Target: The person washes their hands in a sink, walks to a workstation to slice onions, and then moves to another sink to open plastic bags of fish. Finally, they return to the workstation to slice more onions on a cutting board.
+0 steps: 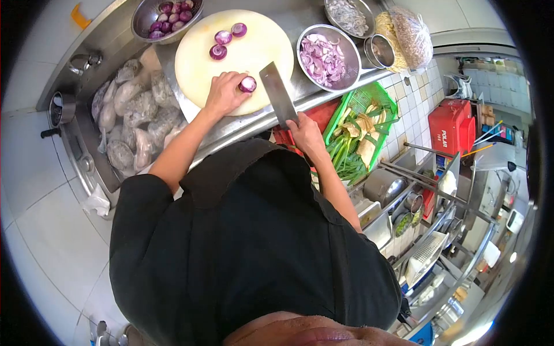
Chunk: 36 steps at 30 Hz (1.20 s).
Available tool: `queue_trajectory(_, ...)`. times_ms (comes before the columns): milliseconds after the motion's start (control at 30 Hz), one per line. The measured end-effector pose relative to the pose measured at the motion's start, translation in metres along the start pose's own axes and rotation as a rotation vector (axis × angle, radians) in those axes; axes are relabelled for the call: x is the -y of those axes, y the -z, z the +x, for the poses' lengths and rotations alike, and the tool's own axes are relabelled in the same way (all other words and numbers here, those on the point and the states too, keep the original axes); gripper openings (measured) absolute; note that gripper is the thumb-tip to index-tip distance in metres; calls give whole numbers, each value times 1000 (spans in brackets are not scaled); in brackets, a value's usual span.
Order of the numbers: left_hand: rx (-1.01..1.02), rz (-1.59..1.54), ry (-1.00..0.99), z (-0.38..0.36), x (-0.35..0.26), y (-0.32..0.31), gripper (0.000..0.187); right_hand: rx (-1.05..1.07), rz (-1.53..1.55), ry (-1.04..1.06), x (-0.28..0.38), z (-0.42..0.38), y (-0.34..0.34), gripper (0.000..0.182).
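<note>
On the round cream cutting board (259, 40), my left hand (227, 92) has its fingers closed against a red onion (247, 85) with a pale cut face. My right hand (306, 134) grips the handle of a cleaver (277, 94), whose broad blade reaches over the board's right edge, just right of that onion and apart from it. Several other red onions (223, 37) lie farther back on the board. A perforated metal bowl (352, 75) to the right holds sliced onion (323, 60). At the upper left, another metal bowl (137, 27) contains whole red onions (167, 22).
A metal sink (107, 167) with several filled plastic bags (141, 109) is on the left. Right of the counter stand a green crate (389, 101) of leafy vegetables, a red cooler (450, 128) and metal racks. Small metal bowls and bagged food sit at the back right.
</note>
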<state>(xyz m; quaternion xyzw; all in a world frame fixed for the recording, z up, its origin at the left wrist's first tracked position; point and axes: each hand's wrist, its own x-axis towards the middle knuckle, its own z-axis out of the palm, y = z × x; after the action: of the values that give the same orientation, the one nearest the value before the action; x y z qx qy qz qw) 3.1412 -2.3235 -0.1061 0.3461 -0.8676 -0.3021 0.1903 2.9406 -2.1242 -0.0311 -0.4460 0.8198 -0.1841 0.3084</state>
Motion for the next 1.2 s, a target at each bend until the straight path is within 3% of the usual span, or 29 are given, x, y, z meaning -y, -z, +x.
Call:
queue_trajectory(167, -257, -164, -49, -19, 3, -18, 50, -17, -193, 51, 19, -18, 4, 28)
queue_trajectory(367, -274, -141, -96, -18, -2, -16, 36, -11, -299, 161, 49, -25, 13, 24)
queue_trajectory(667, -366, -62, -119, -14, -4, -25, 38, 31, -455, 178, 55, -18, -4, 17)
queue_trajectory(767, -298, -104, -61, -14, -5, -25, 38, 60, -441, 217, 43, 11, -29, 18)
queue_trajectory(900, -358, -102, -78, -8, -15, -27, 42, 100, -384, 162, 50, 30, -22, 27)
queue_trajectory(1000, -276, -154, -73, 0, -2, -35, 48, 125, -228, 113, 28, 42, -17, 32)
queue_trajectory(1133, -73, 41, -45, -16, -10, -7, 47, 130, -259, 40, 46, 20, 1, 35)
queue_trajectory(1167, -241, -32, -62, -19, -13, -8, 39, 103, -273, 75, 47, 14, 0, 33)
queue_trajectory(1200, -226, -83, -80, -21, -9, -8, 37, 101, -298, 83, 45, 13, -3, 32)
